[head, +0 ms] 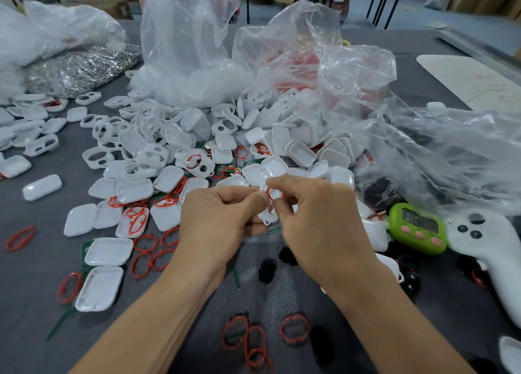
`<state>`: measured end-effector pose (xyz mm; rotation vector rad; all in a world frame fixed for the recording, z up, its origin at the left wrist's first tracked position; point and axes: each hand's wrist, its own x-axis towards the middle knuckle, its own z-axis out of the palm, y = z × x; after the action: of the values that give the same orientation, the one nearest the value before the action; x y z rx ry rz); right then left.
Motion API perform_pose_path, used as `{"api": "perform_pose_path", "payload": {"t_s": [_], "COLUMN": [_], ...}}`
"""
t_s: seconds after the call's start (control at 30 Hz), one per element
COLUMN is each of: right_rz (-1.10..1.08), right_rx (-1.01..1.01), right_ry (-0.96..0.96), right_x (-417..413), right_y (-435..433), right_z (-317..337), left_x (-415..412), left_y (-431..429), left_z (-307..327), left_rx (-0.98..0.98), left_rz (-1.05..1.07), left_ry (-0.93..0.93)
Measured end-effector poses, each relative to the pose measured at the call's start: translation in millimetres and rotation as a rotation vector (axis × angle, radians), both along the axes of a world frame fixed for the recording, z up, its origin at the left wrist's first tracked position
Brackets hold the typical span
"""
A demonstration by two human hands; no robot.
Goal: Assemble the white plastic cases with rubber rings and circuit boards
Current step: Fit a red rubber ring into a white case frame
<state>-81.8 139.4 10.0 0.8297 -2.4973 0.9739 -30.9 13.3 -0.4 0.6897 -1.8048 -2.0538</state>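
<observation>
Two hands meet in the middle of my view, above the grey table (31,311). The left hand (220,215) and the right hand (318,221) both pinch one small white case (267,215) with their fingertips, and a red rubber ring (272,193) sits at its upper end, under the right thumb. The case hangs clear of the tabletop, just in front of the pile of white cases (197,148), whose near edge lies almost under the knuckles.

I see bare cloth mostly between the forearms and at the lower left. Loose red rings (294,328) and black pads (267,269) dot the strip between the arms. On the right the room is tight: a green timer (417,229) and a white controller (490,252) lie near the right wrist, and clear plastic bags (191,49) rise behind the pile. I cannot pick out circuit boards for certain among the green scraps.
</observation>
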Motion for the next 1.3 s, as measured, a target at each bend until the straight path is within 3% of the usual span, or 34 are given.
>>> {"api": "perform_pose_path", "payload": {"t_s": [0.1,0.23,0.33,0.5,0.73,0.97,1.3], "right_rz": [-0.014,0.015,-0.017,-0.009,0.070,-0.026,-0.024], "right_rx": [-0.071,-0.142,-0.148,-0.111,-0.329,-0.239,-0.175], "right_ry": [0.028,-0.124,-0.132,-0.167,-0.449,-0.266,-0.280], "right_x": [-1,-2,-1,1,-17,-13,-14], "right_y": [-2,-2,-1,1,14,12,11], "right_z": [-3,-3,-2,2,13,10,6], "left_x": [0,1,3,2,-2,-4,-5], "left_y": [0,-1,-1,-2,0,1,-1], "left_z": [1,1,0,-1,3,1,0], "left_rx": [-0.009,-0.086,-0.122,-0.031,0.119,0.001,-0.028], "left_rz": [0.022,0.028,0.002,0.007,-0.008,0.057,0.048], "left_ry": [0.024,0.051,0.048,0.032,0.064,0.041,0.033]}}
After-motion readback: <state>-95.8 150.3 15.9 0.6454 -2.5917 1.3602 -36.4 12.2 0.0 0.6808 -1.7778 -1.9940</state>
